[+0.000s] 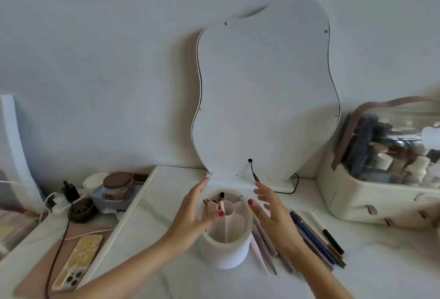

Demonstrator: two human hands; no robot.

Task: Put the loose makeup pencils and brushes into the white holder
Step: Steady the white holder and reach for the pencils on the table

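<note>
Evidently the sorting is partway along: the white holder [225, 248] stands upright on the counter [381, 263] in front of the wavy-edged mirror [264, 98], and a few pencils [222, 201] already stand in its far compartments, tips up, while the near compartments look empty. Both hands hover at the rim with nothing in them. The left hand [194, 213] is open, fingers spread and reaching past the holder's left side, its thumb lying over the rim near the centre tube. The right hand [269, 208] is likewise spread, palm turned inward, just beside the holder's right edge; whether either palm touches the wall I cannot tell. This reads as a pause between loads, perhaps steadying or turning the holder. The remaining loose pieces lie flat on the counter to the holder's right in two groups: a pale pink and grey bundle of brushes [263, 244] just beside the holder's base, partly under the right forearm, and a fan of dark and blue pencils [316, 239] a little farther right. Both groups have their long axes running from far-left to near-right, roughly parallel, with the pink brush's pointed end toward the wearer. My judgement is that the next move calls for the right hand to drop, pinch one or several shafts near mid-length, swing them upright and lower them into an empty near compartment.
</note>
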